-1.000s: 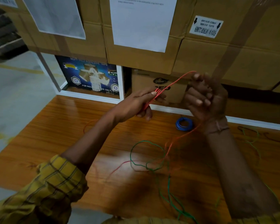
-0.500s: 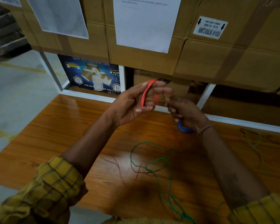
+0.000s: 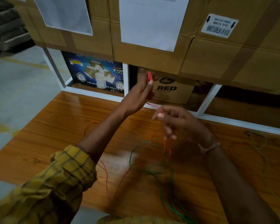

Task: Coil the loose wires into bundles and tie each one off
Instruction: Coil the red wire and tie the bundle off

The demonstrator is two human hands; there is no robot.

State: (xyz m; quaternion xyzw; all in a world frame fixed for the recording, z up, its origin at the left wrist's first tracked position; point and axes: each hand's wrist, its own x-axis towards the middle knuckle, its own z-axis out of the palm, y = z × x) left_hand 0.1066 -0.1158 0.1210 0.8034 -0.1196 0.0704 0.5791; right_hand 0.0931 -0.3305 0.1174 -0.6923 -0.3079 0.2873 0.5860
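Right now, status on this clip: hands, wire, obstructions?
Left hand grips red wire coil, raised. Right hand pinches the red strand below it. Green wire loose on table, tangled with the red tail. Nothing blocking the hands.

A single head-worn, wide-angle camera looks forward and steeply down from above the person's own arms, which enter from the bottom edge. The wooden table (image 3: 58, 135) fills the lower half of the frame, close beneath the lens; the left hand (image 3: 140, 92) and right hand (image 3: 176, 122) sit near the centre, within arm's reach. Stacked cardboard boxes (image 3: 152, 59) rise across the top, facing the camera just beyond the table's far edge. Grey floor (image 3: 14, 88) shows at the left. Straight lines bow toward the edges. With only 1 view, nothing is shared between cameras.
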